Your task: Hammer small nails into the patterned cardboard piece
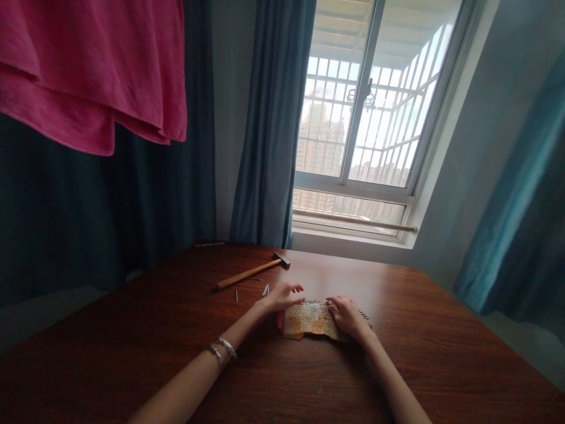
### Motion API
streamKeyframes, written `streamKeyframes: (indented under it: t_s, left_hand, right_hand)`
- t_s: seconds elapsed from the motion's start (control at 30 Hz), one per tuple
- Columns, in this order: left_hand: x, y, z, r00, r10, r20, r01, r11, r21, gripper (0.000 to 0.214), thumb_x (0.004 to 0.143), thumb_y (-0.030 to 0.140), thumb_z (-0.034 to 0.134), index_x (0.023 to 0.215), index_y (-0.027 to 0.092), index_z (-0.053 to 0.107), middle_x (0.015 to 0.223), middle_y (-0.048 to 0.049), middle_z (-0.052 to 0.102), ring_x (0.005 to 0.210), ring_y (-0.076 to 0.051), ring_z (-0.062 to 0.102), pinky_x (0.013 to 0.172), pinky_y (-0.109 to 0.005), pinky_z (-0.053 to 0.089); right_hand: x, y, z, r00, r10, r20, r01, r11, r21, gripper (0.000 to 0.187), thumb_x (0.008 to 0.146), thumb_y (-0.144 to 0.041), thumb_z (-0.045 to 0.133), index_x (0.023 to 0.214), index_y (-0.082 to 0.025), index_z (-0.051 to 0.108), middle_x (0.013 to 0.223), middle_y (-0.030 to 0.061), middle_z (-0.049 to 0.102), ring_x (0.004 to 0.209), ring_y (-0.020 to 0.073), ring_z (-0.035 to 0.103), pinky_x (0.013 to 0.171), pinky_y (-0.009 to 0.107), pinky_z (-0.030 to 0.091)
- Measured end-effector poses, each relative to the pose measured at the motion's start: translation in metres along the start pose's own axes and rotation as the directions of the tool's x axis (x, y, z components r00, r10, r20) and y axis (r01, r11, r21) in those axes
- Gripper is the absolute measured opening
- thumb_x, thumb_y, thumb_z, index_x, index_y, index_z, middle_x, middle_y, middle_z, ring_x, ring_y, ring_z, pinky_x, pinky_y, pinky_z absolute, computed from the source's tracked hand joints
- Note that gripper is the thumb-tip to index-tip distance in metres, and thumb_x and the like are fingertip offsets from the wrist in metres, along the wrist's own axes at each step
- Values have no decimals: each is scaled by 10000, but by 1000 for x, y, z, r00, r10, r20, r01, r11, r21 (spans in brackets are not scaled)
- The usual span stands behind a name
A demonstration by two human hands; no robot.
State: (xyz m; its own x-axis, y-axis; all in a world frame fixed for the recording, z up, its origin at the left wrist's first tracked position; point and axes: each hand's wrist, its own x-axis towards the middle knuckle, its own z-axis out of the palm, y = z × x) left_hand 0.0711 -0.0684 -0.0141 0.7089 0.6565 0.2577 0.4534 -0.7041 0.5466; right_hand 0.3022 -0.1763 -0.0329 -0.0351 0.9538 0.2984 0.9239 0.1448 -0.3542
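A flat, soft-looking piece with a dark-spotted beige and yellow pattern (311, 320) lies on the table in front of me. It has a pink patch at its left end and a shiny area near the middle; what it is I cannot tell. My left hand (286, 297) is over its upper left corner, fingers apart and slightly bent, with nothing visible in them. On its right part rests my right hand (348, 314), fingers spread out toward the upper edge. A dark striped edge shows just beyond the right wrist.
A hammer (249, 275) with a wooden handle lies farther back on the brown table (176, 330). Several loose nails (236, 295) are scattered between it and my left hand. A pink cloth (97, 70) hangs at upper left, by blue curtains (273, 118) and a barred window (353, 118).
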Motion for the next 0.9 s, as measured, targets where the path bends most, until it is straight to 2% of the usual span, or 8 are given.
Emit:
streamKeyframes:
  t_s: [0.1,0.17,0.23,0.43,0.63,0.9]
  left_hand:
    - [-6,19,9,985,167,40,-169,984,49,696,636,582,628,1192,176,528,1150,-99,558,1061,-233,509,908,-302,387]
    - [-9,26,14,977,197,81,-204,974,96,851,572,632,649,1252,154,468,1180,-126,531,1095,-264,482,939,-331,368]
    - [-11,29,17,977,186,105,-201,969,146,911,544,659,647,1262,135,450,1180,-144,525,1099,-284,473,952,-352,355]
    - [-19,28,12,975,158,154,-188,959,211,869,560,677,618,1246,167,461,1205,-128,495,1117,-290,433,958,-356,341]
    - [-23,27,13,985,109,132,-140,955,262,870,563,705,589,1261,205,447,1243,-127,442,1158,-318,369,902,-387,379]
    - [-21,24,16,975,170,145,-207,933,295,775,689,666,503,1262,151,412,1206,-147,483,1112,-293,431,955,-372,328]
  right_hand:
    - [2,-10,9,997,6,-71,-10,999,-47,302,861,-269,419,1099,-240,602,1059,66,645,1021,201,545,896,301,331]
    - [1,-15,14,994,12,-112,-19,998,-62,312,872,-263,403,1129,-233,576,1063,70,642,1032,203,538,901,306,318]
    - [0,-18,16,992,8,-125,-17,998,-65,322,878,-257,392,1154,-223,555,1075,74,636,1039,203,532,901,304,313]
    - [-3,-23,10,990,3,-139,-20,992,-121,296,881,-228,385,1108,-207,573,1054,85,625,1024,215,517,896,319,319]
    - [-7,-27,3,985,-25,-171,-12,978,-208,251,890,-242,365,874,-204,613,939,99,594,942,220,504,853,320,355]
    - [-11,-25,6,984,-15,-177,-12,988,-154,264,903,-266,342,899,-203,598,931,77,588,938,191,530,847,291,375]
